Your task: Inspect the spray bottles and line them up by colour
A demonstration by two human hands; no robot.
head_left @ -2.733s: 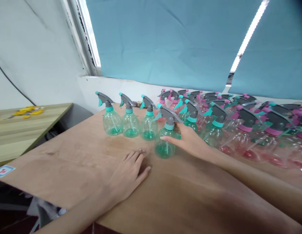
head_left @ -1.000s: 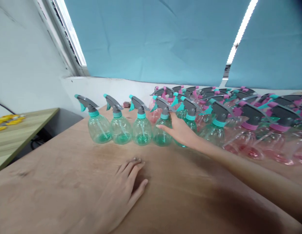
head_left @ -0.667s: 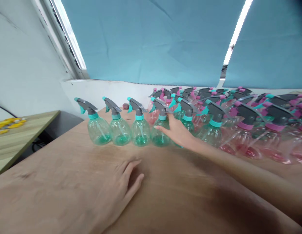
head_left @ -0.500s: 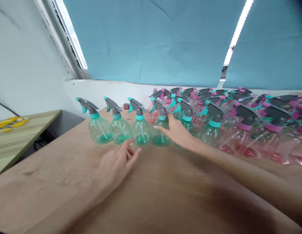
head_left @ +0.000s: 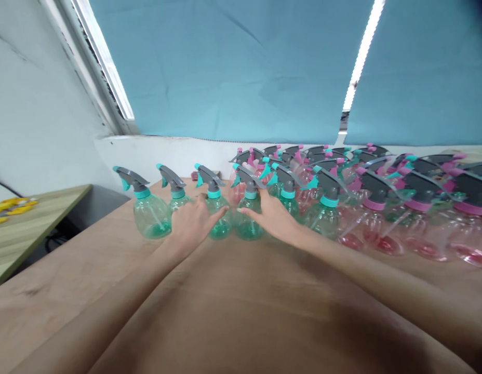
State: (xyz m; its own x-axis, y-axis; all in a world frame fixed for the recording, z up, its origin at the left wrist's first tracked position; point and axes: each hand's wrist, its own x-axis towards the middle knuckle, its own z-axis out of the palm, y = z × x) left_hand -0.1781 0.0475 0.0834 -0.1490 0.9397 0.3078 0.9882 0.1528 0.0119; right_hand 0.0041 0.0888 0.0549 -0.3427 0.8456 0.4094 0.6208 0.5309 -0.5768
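Green-tinted spray bottles with grey trigger heads and turquoise collars stand upright in a row on the wooden table. My left hand (head_left: 191,224) is around the left side of one spray bottle (head_left: 221,228), thumb across its front and fingertips hidden. Just right of it, my right hand (head_left: 278,214) is wrapped round another green spray bottle (head_left: 246,228) below its collar, thumb in front and the other fingers mostly out of sight. On the left are two more, the outermost spray bottle (head_left: 149,215) and a spray bottle (head_left: 177,197) partly covered by my left hand.
Many pink and green spray bottles (head_left: 420,223) crowd the right side and back of the wooden table (head_left: 241,306). A small reddish box (head_left: 195,175) lies behind the row. Yellow pieces (head_left: 15,206) rest on a separate table at left. A blue curtain (head_left: 241,72) hangs behind.
My left hand has moved up and forward from the table in front to the side of a green bottle. My right hand stays at its bottle. The view has shifted slightly.
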